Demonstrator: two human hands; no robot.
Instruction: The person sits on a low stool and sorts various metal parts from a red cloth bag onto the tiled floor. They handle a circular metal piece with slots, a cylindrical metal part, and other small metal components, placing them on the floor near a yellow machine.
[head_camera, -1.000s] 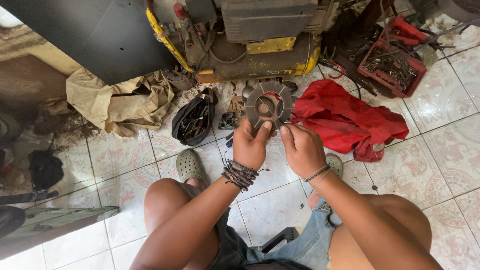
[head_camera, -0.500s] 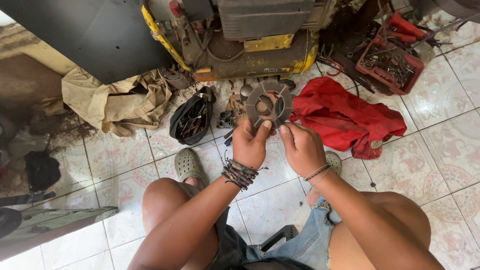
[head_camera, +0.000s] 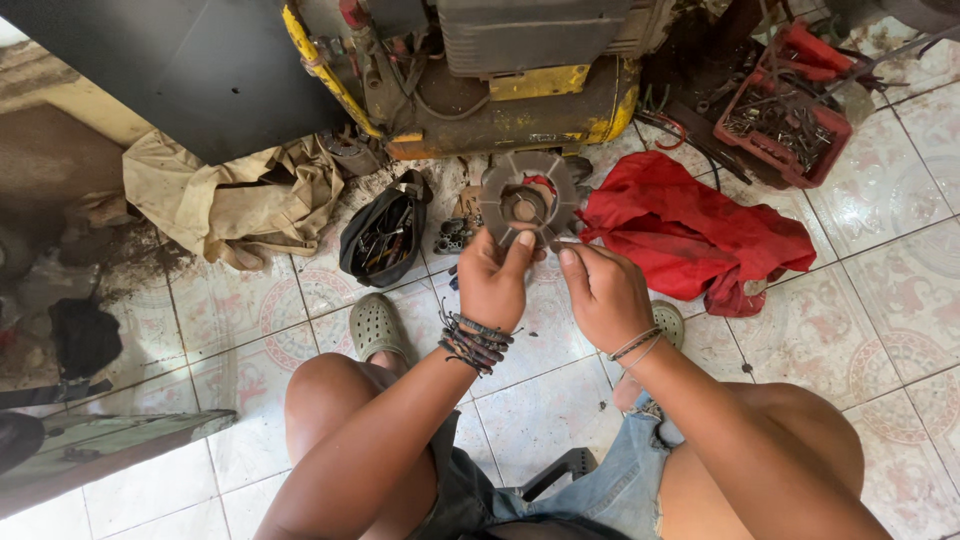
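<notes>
— Tiled floor (head_camera: 880, 330), pale with a faded pattern, grimy toward the left. What do you log for the hands?

— I see both forearms reaching forward from the bare knees, wrists raised above the floor. Left hand (head_camera: 492, 283) is upright, knuckles toward the camera, a stack of dark bracelets (head_camera: 472, 340) on the wrist. Its thumb presses on the near face of a grey notched metal disc (head_camera: 528, 200), the other fingers curled behind the lower rim. So that hand is clamped on the disc.

— And the right?

— Right hand (head_camera: 603, 298) sits just beside the left, a little lower. Its fingers are bunched, tips pinched toward the disc's lower right edge. Something thin shows at the fingertips; too small for me to name. I can't tell whether the tips touch the disc.

— Where does the disc sit?

— Held in the air, face tilted toward the camera, above both hands' fingertips. A round hub with a reddish patch shows at its centre.

— Surroundings?

— Red cloth (head_camera: 690, 235) lies on the floor just right of the disc. An open black tool pouch (head_camera: 385, 240) lies to the left, a crumpled tan rag (head_camera: 235, 195) beyond it. A yellow machine (head_camera: 520, 110) stands behind, a red tray of metal parts (head_camera: 785, 120) at upper right. One green clog (head_camera: 375, 325) is under the left knee.
</notes>
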